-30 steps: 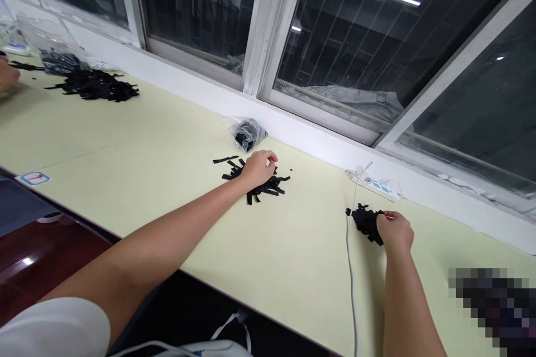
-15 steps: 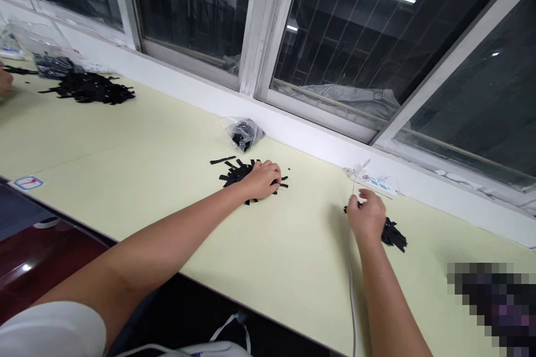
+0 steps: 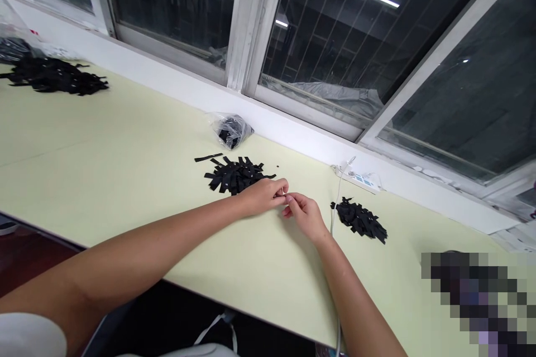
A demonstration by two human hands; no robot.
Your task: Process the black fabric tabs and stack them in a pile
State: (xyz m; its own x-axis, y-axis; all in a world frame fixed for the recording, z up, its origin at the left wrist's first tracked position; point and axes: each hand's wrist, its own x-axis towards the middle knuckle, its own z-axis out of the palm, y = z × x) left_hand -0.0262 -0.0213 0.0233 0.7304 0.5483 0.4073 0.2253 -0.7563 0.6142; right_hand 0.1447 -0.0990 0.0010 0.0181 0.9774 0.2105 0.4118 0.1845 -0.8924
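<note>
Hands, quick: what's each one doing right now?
Left hand: fingertips pinched at the right's; what they hold cannot be told.
Right hand: the same, pinched against the left.

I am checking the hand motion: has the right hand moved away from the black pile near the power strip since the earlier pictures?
Yes. The right hand has gone left, off that black pile, and now meets the left hand beside the other pile.
</note>
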